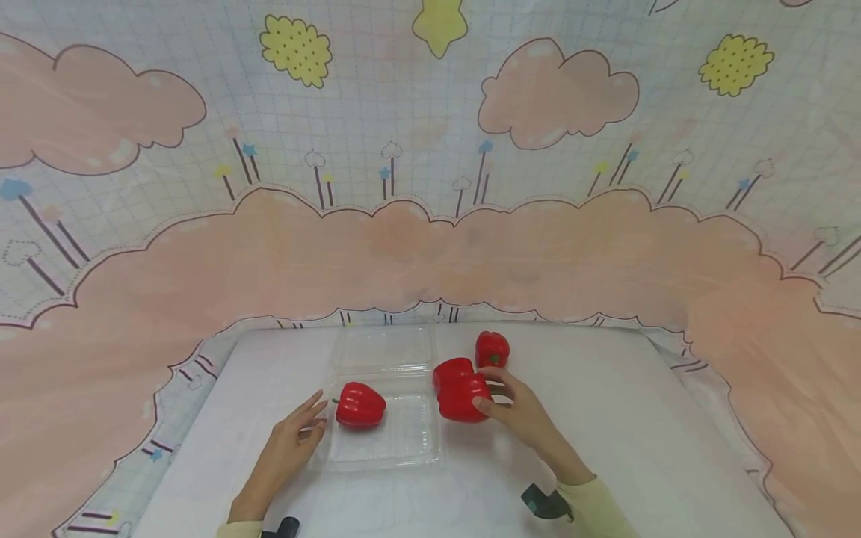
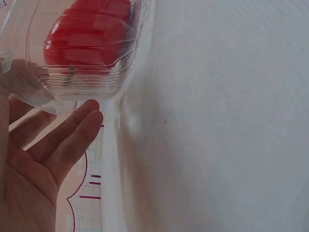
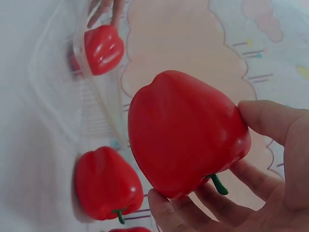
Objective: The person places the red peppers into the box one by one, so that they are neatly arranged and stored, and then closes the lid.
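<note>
My right hand [image 1: 521,411] grips a red bell pepper [image 1: 464,397] between thumb and fingers, lifted beside the right edge of a clear plastic clamshell box [image 1: 410,441]. In the right wrist view this pepper [image 3: 186,135] shows its green stem near the palm. Inside the box, at its left side, lies another red pepper [image 1: 360,406]. My left hand [image 1: 289,442] is at the box's left wall, its fingers extended and holding nothing; in the left wrist view the fingertips [image 2: 91,108] are close by the ribbed wall. Whether they touch it I cannot tell.
Behind the held pepper, partly hidden, a red pepper [image 1: 452,370] sits on the white table [image 1: 605,418]. Farther back stands one more red pepper [image 1: 492,349]. The box's lid [image 1: 385,350] lies folded open toward the back. A patterned cloth [image 1: 430,258] hangs behind the table.
</note>
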`<state>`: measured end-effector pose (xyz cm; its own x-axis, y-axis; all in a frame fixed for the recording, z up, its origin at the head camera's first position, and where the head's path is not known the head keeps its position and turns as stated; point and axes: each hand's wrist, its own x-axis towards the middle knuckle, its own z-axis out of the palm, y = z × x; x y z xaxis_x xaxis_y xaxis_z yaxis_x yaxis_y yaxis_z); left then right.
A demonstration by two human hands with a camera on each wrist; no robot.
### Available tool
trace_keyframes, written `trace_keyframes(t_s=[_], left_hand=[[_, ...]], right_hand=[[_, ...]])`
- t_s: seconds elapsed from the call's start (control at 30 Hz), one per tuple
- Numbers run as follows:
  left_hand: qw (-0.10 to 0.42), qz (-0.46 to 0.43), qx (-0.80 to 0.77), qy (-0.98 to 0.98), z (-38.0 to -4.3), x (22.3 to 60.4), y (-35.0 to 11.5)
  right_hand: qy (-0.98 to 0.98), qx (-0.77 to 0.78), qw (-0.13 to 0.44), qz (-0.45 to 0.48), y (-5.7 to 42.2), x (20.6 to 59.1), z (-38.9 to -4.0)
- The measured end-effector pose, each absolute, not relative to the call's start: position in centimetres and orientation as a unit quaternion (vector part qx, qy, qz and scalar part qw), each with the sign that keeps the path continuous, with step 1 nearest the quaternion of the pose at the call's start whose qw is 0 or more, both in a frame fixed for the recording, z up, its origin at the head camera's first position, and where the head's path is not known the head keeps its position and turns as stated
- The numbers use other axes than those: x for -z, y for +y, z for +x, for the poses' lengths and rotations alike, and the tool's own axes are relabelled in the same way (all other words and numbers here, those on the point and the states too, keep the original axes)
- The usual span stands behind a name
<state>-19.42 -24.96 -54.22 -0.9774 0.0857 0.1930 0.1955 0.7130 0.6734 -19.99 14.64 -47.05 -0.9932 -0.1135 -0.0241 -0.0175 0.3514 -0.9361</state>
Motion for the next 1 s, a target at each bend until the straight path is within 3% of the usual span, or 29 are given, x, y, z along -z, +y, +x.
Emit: trace_keyframes(t_s=[1.0], left_hand=[[0.07,-0.074,0.374,-0.922,-19.3,53.9,-24.9]], right_hand=[[0.797,0.587,0.07,-0.124,10.4,46.7,-19.4]])
